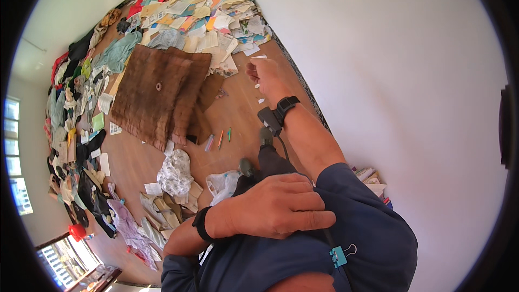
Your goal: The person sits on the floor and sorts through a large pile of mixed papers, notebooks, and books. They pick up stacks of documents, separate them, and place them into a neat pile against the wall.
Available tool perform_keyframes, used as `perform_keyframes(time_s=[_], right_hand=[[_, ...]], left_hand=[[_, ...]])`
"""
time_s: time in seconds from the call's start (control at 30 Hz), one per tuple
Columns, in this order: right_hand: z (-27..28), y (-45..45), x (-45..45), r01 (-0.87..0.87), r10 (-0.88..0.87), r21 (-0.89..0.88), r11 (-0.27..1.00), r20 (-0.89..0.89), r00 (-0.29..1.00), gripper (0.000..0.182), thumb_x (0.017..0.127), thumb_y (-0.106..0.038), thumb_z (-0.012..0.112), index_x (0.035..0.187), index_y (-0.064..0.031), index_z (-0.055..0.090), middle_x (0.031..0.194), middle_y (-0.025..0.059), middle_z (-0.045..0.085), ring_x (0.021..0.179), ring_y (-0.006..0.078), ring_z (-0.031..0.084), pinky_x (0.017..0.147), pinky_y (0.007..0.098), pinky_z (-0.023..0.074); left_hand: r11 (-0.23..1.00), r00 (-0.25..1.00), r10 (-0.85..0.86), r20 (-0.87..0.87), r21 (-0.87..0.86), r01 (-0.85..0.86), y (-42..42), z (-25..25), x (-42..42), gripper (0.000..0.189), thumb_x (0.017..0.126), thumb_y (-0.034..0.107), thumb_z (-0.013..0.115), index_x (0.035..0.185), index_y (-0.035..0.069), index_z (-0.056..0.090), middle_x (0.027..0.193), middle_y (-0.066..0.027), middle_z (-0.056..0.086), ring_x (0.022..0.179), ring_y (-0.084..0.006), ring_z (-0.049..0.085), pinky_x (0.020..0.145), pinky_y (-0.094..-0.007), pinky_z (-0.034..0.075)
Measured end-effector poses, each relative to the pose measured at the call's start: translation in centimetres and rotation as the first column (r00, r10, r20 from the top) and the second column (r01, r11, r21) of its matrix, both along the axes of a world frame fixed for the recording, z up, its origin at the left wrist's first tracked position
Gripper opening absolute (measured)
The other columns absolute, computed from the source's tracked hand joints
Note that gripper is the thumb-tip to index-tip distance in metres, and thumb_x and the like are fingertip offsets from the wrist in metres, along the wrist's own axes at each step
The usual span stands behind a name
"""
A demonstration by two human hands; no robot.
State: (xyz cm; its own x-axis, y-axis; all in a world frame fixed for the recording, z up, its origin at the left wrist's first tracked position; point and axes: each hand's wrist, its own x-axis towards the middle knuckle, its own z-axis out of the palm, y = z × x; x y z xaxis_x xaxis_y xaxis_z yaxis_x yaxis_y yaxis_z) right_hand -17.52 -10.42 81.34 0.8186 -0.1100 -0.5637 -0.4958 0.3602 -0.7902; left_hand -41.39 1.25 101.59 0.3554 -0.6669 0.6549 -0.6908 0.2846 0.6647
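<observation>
My right hand (263, 74) reaches out low over the wooden floor, its fingers curled. A slip of white paper (259, 56) shows just beyond the knuckles; whether the fingers hold it I cannot tell. Small white scraps (261, 100) lie on the floor by that hand. My left hand (275, 207) lies bent across the front of my dark blue shirt (259, 255), back upward. Its palm and fingertips are hidden, so any grip is unclear. A brown fibre mat (150, 89), folded in layers, lies left of my right hand with a small ring (159, 86) on it.
Loose papers and booklets (202, 12) cover the far floor. Heaped clothes (69, 101) line the left wall. Several pens (220, 139) lie before my shoes (246, 167). Nearby are a plastic bag (223, 184) and a patterned cloth bundle (176, 172). A white wall (385, 69) rises at right.
</observation>
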Motion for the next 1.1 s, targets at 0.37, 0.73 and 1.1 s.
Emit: perform_keyframes(time_s=[0.37,0.73,1.1], right_hand=[[0.0,2.5,-0.3,-0.093,0.110,-0.101,0.990,0.170,0.979,0.011,0.093,-0.016,0.065,0.094,-0.0063,0.068,0.087,0.0060,0.074,0.067,0.0127,0.068,0.059,0.0273,0.0512],[-0.2,4.4,-0.4,-0.081,0.137,-0.159,0.984,0.379,0.915,0.015,0.092,-0.009,0.064,0.099,0.0030,0.068,0.086,0.0087,0.071,0.070,0.0126,0.067,0.063,0.0270,0.0536],[7.0,4.3,-1.0,-0.179,0.351,-0.346,0.921,0.539,0.766,0.022,0.095,-0.011,0.064,0.109,0.0053,0.068,0.091,0.0071,0.072,0.077,0.0105,0.066,0.071,0.0255,0.0538]], left_hand=[[0.979,0.978,0.202,0.055,0.016,-0.203,-0.8,-0.2,2.7,0.030,0.075,0.000,0.073,0.104,0.009,0.076,0.087,-0.0031,0.068,0.075,-0.0214,0.068,0.074,-0.0365,0.059],[0.961,0.965,0.260,0.018,0.097,-0.261,0.5,-2.0,3.4,0.031,0.071,0.001,0.076,0.100,0.012,0.076,0.084,-0.0026,0.069,0.070,-0.0234,0.068,0.072,-0.0366,0.059],[0.888,0.897,0.441,0.018,0.133,-0.440,3.4,-4.3,5.3,0.039,0.067,-0.005,0.071,0.102,0.010,0.074,0.088,-0.0039,0.071,0.073,-0.0255,0.068,0.063,-0.0356,0.054]])
